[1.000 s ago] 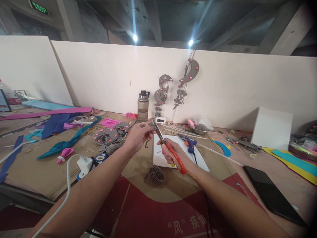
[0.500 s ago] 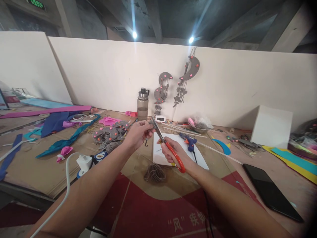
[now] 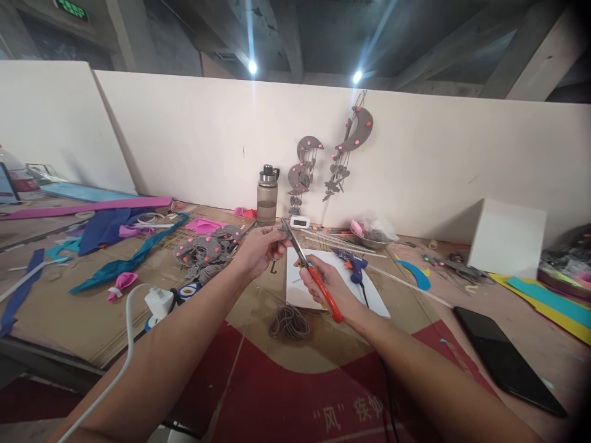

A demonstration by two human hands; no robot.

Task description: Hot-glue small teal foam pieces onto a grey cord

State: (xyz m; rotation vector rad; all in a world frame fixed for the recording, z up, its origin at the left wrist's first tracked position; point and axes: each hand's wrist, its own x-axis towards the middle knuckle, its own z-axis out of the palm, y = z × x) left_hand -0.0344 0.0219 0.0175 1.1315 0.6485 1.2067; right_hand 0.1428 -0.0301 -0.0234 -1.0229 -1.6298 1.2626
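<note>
My right hand (image 3: pixel 325 280) is closed around the handles of red-handled scissors (image 3: pixel 318 284), their blades pointing up and away to the left. In a pinch, my left hand (image 3: pixel 262 249) holds a small grey piece (image 3: pixel 283 229) against the scissor blades; its exact shape is too small to make out. Below both hands lies a coil of grey-brown cord (image 3: pixel 289 323) on the cardboard. A white sheet (image 3: pixel 302 296) sits under my right hand, with a blue glue gun (image 3: pixel 356 269) resting on it.
Grey crescent decorations with pink dots (image 3: pixel 203 251) lie left of my hands; similar ones hang on the white board (image 3: pixel 184 135). A water bottle (image 3: pixel 267 195) and small clock (image 3: pixel 300 222) stand behind. A black phone (image 3: pixel 505 357) lies right; a white charger plug (image 3: pixel 159 301) is left.
The scissors' red handles have drawn together, and the blades have closed further at the grey piece. My left hand keeps its pinch in nearly the same place.
</note>
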